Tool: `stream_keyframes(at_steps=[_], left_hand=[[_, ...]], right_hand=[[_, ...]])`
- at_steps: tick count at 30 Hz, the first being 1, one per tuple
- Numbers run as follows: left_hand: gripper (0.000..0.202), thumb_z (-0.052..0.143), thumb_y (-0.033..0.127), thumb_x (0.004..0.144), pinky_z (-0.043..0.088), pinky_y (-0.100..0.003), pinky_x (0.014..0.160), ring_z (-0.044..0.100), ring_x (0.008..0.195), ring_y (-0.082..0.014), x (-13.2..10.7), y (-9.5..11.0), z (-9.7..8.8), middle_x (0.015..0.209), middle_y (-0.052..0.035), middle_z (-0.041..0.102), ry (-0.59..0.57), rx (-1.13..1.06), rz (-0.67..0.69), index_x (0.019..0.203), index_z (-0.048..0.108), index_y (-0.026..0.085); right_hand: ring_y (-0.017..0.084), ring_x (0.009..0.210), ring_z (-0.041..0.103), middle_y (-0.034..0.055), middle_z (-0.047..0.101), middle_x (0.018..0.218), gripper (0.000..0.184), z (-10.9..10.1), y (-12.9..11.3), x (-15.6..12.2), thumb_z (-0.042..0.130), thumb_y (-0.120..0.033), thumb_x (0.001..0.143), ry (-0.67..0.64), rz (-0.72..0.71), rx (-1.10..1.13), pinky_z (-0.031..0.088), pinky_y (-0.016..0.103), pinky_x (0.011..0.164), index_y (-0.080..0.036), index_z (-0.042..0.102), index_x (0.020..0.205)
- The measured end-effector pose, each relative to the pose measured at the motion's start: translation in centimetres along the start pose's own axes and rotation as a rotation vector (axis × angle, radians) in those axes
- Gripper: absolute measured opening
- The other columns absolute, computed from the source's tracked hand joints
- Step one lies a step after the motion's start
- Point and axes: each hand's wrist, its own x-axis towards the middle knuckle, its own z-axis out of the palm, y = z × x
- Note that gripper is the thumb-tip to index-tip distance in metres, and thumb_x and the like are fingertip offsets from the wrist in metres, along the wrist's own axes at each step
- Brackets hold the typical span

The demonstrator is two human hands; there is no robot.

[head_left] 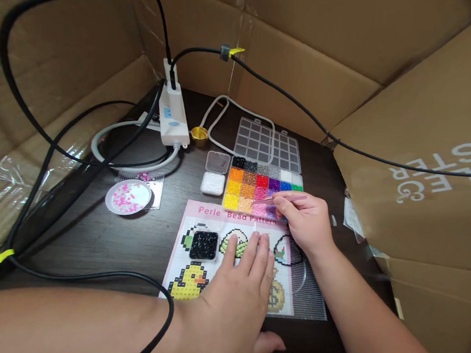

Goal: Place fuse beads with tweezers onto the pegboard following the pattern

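My right hand [304,218] pinches a pair of pink tweezers [269,200]. Their tips reach left over the compartment bead box [226,189], near the peach and pink beads; whether a bead is between the tips is too small to tell. My left hand [235,303] lies flat with fingers spread on the bead pattern sheet [188,211], covering part of its middle. Left of its fingers, a small clear case of black beads [204,246] rests on the sheet. A clear pegboard [310,304] lies to the right, with a partly visible black, green and red bead figure [281,252].
An open case of white beads [213,184] stands left of the box. Farther left is a white dish [112,201] of pink and white beads. A power strip [175,116], a gold cup [199,136] and black cables [98,280] lie around. Cardboard walls [297,33] enclose the table.
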Motion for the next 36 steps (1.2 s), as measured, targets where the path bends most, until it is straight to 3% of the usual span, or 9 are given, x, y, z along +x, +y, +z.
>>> stream_keyframes(at_steps=[8, 12, 16, 20, 25, 31, 36], left_hand=[[0.104, 0.031, 0.083, 0.087, 0.011, -0.072, 0.119, 0.012, 0.153, -0.0463, 0.0, 0.0, -0.1, 0.163, -0.0277, 0.026, 0.008, -0.005, 0.007, 0.154, 0.038, 0.004], [0.104, 0.032, 0.083, 0.086, 0.009, -0.072, 0.119, 0.011, 0.153, -0.0467, 0.0, 0.0, -0.1, 0.162, -0.0278, 0.028, 0.023, 0.009, 0.01, 0.153, 0.04, 0.004], [0.104, 0.032, 0.083, 0.086, 0.009, -0.072, 0.119, 0.013, 0.153, -0.0463, 0.0, 0.0, -0.2, 0.163, -0.0277, 0.026, 0.007, 0.009, 0.006, 0.154, 0.04, 0.006], [0.102, 0.032, 0.082, 0.087, 0.011, -0.072, 0.118, 0.013, 0.153, -0.0463, 0.1, -0.1, -0.3, 0.163, -0.0277, 0.025, -0.013, -0.003, 0.02, 0.154, 0.04, 0.006], [0.102, 0.032, 0.082, 0.087, 0.012, -0.072, 0.119, 0.011, 0.154, -0.0466, 0.2, -0.2, -0.6, 0.164, -0.0266, 0.024, -0.018, -0.007, 0.009, 0.154, 0.039, 0.006], [0.101, 0.034, 0.082, 0.087, 0.018, -0.072, 0.118, 0.016, 0.153, -0.0461, 0.4, -0.4, -1.3, 0.164, -0.0269, 0.024, -0.078, -0.048, 0.028, 0.154, 0.039, 0.007], [0.103, 0.037, 0.081, 0.087, 0.018, -0.072, 0.117, 0.014, 0.153, -0.0484, 0.7, -0.6, -1.3, 0.164, -0.0279, 0.018, -0.088, -0.076, 0.014, 0.155, 0.035, 0.004]], right_hand=[[0.014, 0.061, 0.066, 0.0049, 0.077, 0.074, 0.024, 0.0, 0.1, -0.1, 0.073, -0.03, 0.081, -0.004, 0.037, 0.013, 0.053, 0.026, 0.054, -0.02, 0.076, 0.059], [0.013, 0.055, 0.06, 0.003, 0.072, 0.064, 0.017, -0.1, 0.6, -0.2, 0.075, -0.034, 0.082, 0.009, 0.073, 0.068, 0.05, 0.026, 0.052, -0.019, 0.081, 0.075], [0.012, 0.053, 0.057, 0.0038, 0.074, 0.07, 0.017, -0.7, 0.3, -0.2, 0.077, -0.037, 0.082, 0.074, 0.053, 0.167, 0.048, 0.028, 0.051, -0.02, 0.081, 0.079], [0.013, 0.054, 0.057, 0.0049, 0.074, 0.071, 0.015, -2.4, -1.5, -0.7, 0.081, -0.037, 0.079, 0.196, -0.002, 0.26, 0.047, 0.029, 0.052, -0.022, 0.079, 0.078], [0.011, 0.054, 0.055, 0.0056, 0.076, 0.077, 0.007, -4.6, -2.8, -3.8, 0.081, -0.029, 0.079, 0.276, 0.012, 0.349, 0.047, 0.029, 0.053, -0.023, 0.08, 0.08], [0.015, 0.054, 0.059, 0.0033, 0.071, 0.064, 0.008, -5.0, -0.2, -8.7, 0.079, -0.029, 0.082, 0.398, 0.102, 0.203, 0.05, 0.032, 0.055, -0.021, 0.079, 0.084], [0.015, 0.054, 0.061, 0.0024, 0.068, 0.061, 0.014, -4.6, 1.2, -10.0, 0.075, -0.033, 0.085, 0.391, 0.152, 0.097, 0.052, 0.031, 0.056, -0.02, 0.079, 0.085]])
